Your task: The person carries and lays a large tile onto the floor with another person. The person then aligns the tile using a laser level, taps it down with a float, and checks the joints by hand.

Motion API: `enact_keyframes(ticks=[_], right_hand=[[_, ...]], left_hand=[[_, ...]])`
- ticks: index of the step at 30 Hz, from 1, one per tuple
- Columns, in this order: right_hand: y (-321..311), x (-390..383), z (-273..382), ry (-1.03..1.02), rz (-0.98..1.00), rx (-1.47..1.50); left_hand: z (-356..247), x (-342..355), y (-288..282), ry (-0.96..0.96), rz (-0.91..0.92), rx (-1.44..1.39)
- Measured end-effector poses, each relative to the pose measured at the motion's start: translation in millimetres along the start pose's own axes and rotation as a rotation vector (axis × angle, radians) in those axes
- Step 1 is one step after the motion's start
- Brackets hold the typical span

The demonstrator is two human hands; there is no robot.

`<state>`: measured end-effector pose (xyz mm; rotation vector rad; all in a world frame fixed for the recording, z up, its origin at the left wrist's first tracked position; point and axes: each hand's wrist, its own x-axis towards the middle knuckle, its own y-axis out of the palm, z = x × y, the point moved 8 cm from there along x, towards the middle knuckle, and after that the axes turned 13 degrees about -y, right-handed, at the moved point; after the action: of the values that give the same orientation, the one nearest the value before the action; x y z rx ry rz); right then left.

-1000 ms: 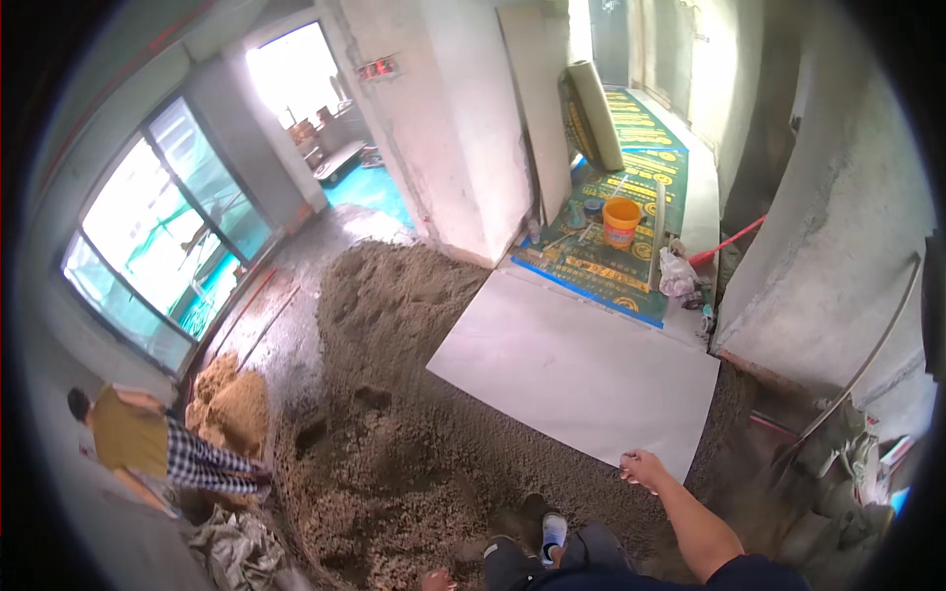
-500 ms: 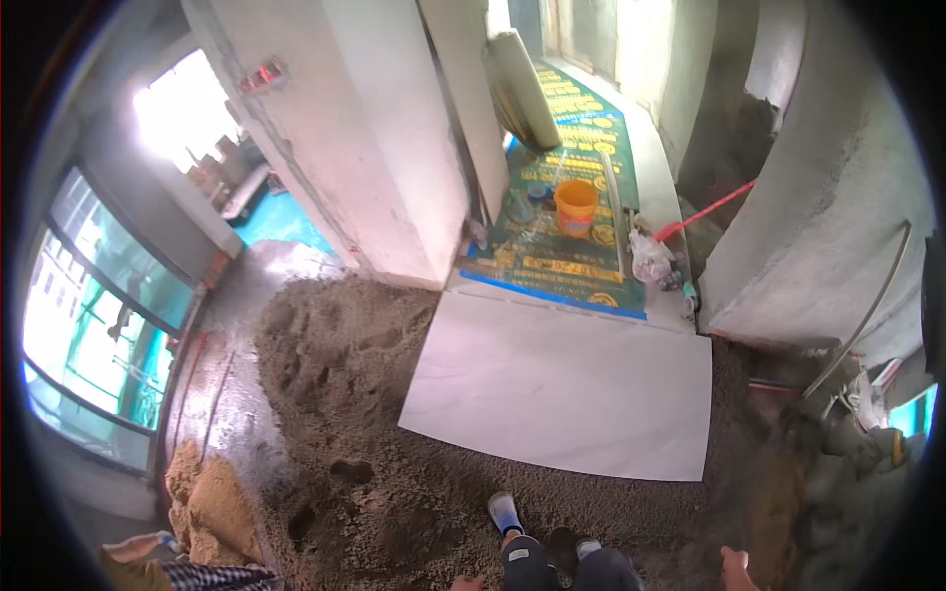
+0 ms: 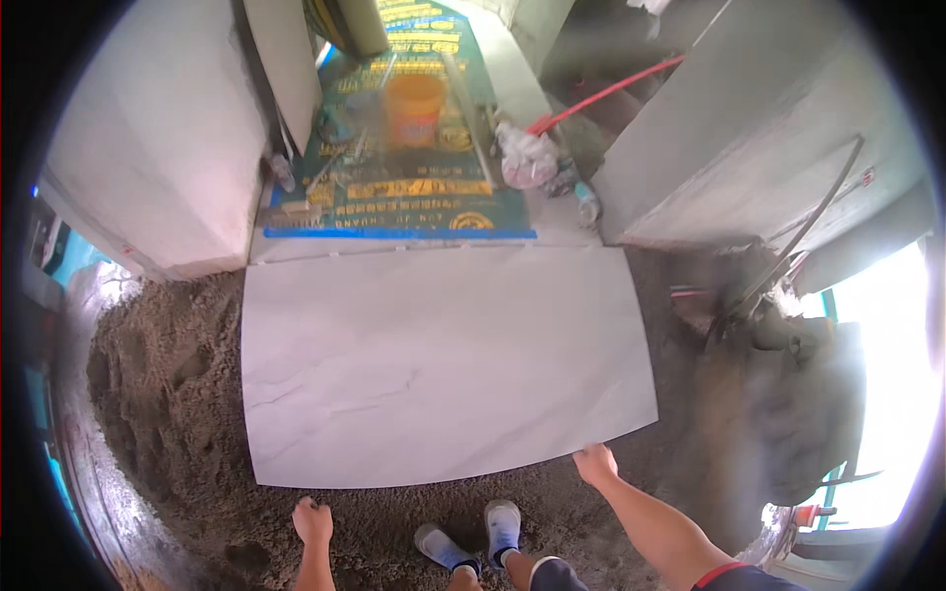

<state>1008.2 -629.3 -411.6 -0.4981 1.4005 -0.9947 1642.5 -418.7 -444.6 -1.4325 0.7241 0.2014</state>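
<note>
Reaching tile point(image 3: 443, 364), clear of it a moment ago: right hand point(image 3: 596, 465), 4 o'clock, curled, grip unclear. Left hand point(image 3: 312, 520), 7 o'clock, loosely clenched, apart; two-handed hold seemingly incomplete.

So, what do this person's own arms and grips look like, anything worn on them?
The left grip and right grip are bare hands, with no gloves. Both forearms are uncovered, with no watch or band visible. A dark sleeve with red trim shows on the right arm; the left sleeve is out of view.
</note>
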Motion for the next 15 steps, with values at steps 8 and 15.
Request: enact_keyframes(ticks=[8, 15], right_hand=[[139.9, 237.5, 143.9, -0.271, -0.154, 0.126], [160.5, 345.8, 239.5, -0.725, -0.601, 0.163]], left_hand=[[-140.9, 162.0, 123.3, 0.168, -0.237, -0.249], [-282.0, 237.6, 176.4, 0.532, -0.572, -0.233]])
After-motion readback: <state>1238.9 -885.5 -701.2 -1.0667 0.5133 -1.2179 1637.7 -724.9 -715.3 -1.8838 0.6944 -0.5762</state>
